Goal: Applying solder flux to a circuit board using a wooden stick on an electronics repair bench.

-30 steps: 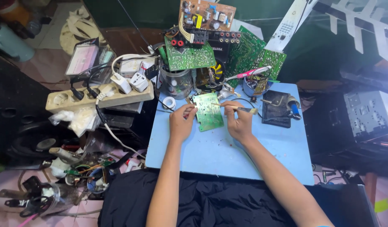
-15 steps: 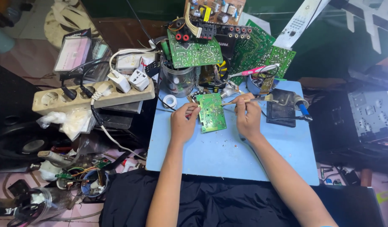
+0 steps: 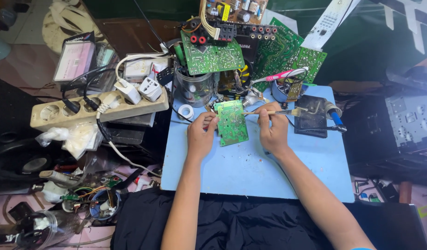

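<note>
Left hand [image 3: 200, 134] grips the green circuit board [image 3: 231, 122] on the blue tabletop [image 3: 250, 166]. Right hand [image 3: 272, 129] holds a small brush [image 3: 273, 112], handle end over the board. Brushing appears unfinished; completion cannot be judged.

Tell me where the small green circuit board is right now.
In the head view, the small green circuit board lies on the blue mat, between the left hand and right hand.

Green circuit boards [image 3: 230, 122]: four; power strip [image 3: 95, 109]: one; hands [image 3: 200, 135]: two.
</note>
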